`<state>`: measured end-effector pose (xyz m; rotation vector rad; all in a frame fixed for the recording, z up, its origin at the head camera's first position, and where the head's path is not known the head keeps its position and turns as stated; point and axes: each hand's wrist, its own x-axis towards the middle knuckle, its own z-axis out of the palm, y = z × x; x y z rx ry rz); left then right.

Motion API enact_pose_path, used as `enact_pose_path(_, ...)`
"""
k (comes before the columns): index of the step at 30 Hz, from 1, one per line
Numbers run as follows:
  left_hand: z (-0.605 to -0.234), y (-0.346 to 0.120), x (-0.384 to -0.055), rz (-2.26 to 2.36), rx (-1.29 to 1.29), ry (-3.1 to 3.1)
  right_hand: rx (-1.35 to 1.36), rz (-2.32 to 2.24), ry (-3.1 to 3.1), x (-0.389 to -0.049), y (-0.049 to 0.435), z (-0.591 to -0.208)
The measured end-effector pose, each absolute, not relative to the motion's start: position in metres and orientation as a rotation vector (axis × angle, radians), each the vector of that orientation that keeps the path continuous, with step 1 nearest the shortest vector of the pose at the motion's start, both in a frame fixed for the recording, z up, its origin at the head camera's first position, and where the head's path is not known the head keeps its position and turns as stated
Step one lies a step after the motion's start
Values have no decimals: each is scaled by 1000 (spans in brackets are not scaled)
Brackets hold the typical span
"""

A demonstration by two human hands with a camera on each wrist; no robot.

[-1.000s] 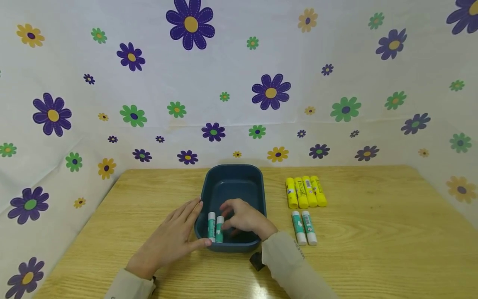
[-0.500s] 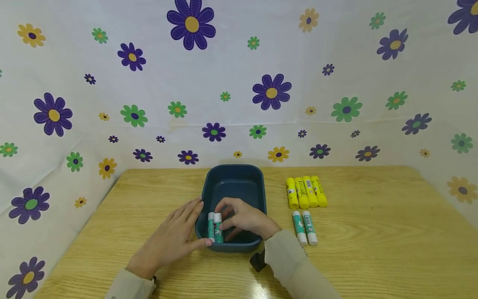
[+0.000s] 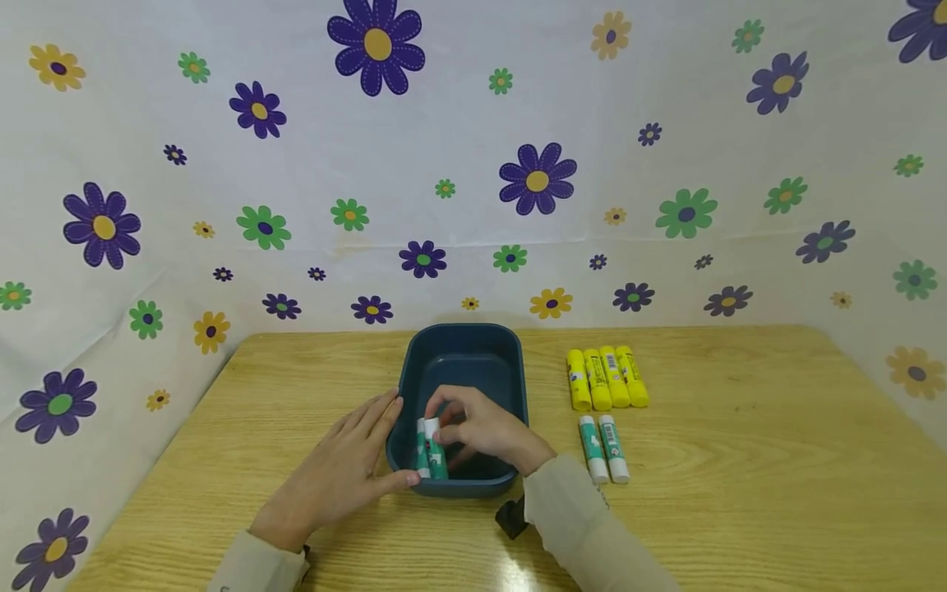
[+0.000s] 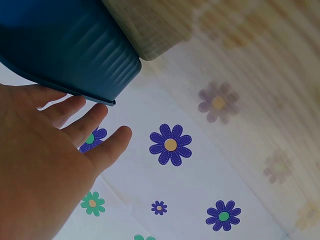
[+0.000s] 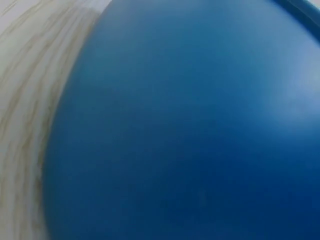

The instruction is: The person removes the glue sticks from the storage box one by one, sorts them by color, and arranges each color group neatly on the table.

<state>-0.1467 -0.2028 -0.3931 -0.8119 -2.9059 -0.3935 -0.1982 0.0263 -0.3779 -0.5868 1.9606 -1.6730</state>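
Observation:
A dark blue plastic bin (image 3: 473, 374) stands on the table with two green glue sticks with white ends inside, at its near left corner. My left hand (image 3: 342, 470) lies along the bin's left side, fingers extended at the rim and thumb at the near corner; in the left wrist view those fingers (image 4: 92, 122) touch the rim. Reaching into the bin, my right hand (image 3: 484, 423) pinches the right-hand glue stick (image 3: 436, 460) near its white top, and it leans slightly left. Beside it is the other glue stick (image 3: 422, 452), partly covered. The bin's wall (image 5: 175, 125) fills the right wrist view, hiding the hand.
Right of the bin, several yellow glue sticks (image 3: 607, 378) lie side by side in a row. Nearer lie two green glue sticks (image 3: 602, 448) with white ends. A flowered cloth (image 3: 473, 164) hangs behind the wooden table (image 3: 740, 460).
My right hand has moved slightly left and closed on the right-hand glue stick in the bin. That stick's top has tilted left against its neighbour. The left hand has stayed put.

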Motion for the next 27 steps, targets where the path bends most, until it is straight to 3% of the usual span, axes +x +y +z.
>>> enact_pose_path(27, -391, -202, -146, -419, -769, -2959, -594, -1775, 2085, -213, 71, -348)
